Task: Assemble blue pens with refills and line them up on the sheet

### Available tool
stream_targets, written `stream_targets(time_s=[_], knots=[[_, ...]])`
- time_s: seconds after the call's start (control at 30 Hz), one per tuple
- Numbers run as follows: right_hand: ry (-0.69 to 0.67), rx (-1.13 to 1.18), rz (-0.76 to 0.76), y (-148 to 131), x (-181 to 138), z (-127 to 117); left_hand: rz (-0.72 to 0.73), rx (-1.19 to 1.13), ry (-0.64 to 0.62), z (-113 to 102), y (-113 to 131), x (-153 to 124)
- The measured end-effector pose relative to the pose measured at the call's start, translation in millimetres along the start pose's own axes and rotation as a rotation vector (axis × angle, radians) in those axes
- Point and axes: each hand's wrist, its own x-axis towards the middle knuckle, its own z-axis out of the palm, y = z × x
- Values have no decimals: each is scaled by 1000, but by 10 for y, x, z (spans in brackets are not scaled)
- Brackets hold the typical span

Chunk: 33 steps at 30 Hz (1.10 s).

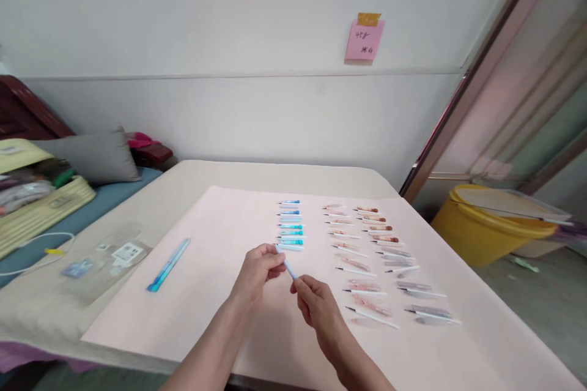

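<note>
A slim pale blue pen barrel point(287, 265) is held slantwise over the table between my two hands. My left hand point(260, 268) pinches its upper end with thumb and fingers. At the lower end, my right hand point(316, 304) is closed on it too. Just beyond the left fingers lies a column of blue and teal pen parts point(290, 232) with slim dark-tipped refills among them. Off to the left, a pair of blue pen pieces point(169, 264) lies side by side. Whether a refill sits inside the held barrel cannot be made out.
Rows of pinkish pen parts with white refills point(358, 265) lie right of my hands, with brown and grey parts point(383, 229) further right. Clear plastic bags point(107, 259) rest at the left. A yellow bin point(481, 226) stands beyond the right edge. A pink note point(364, 40) hangs on the wall.
</note>
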Motion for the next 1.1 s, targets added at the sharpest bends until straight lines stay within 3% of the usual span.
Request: stream_targets(time_s=[0.07, 0.23, 0.6, 0.8, 1.0, 1.1], knots=[[0, -13, 1, -11, -5, -3, -8, 9, 14, 8, -4, -3], [-3, -27, -4, -20, -1, -22, -78, -117, -125, 62, 2, -24], [78, -194, -86, -5, 25, -9, 6, 95, 102, 108, -91, -35], [16, -82, 6, -36, 13, -57, -71, -225, -166, 110, 8, -46], [110, -329, -242, -6, -2, -34, -20, -91, 29, 111, -45, -26], [131, -396, -286, -1, -7, -41, 14, -84, 160, 79, -48, 8]])
